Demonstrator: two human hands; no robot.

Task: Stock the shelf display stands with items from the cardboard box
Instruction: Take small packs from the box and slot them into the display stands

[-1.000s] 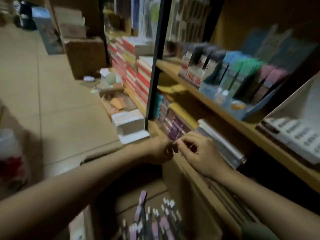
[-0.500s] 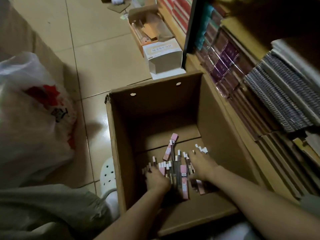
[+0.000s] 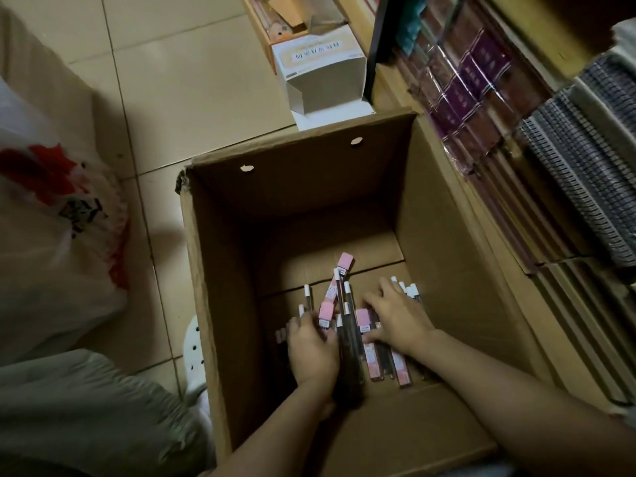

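Gathering slim pen packs (image 3: pixel 346 325) in the cardboard box (image 3: pixel 220 287): left hand (image 3: pixel 311 352) curls round several, right hand (image 3: pixel 401 318) presses flat, grip unclosed. Light, stiff, slippery; best bundled mid-length.

Both hands (image 3: pixel 358 332) gather slim packets (image 3: pixel 344 304) inside the cardboard box (image 3: pixel 220 270).

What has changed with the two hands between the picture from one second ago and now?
Both hands left the shelf edge and went down into the cardboard box. The left hand now gathers the slim packs at the bottom, and the right hand lies spread over them. Since half a second ago little has moved. The box, white carton and plastic bag stayed.
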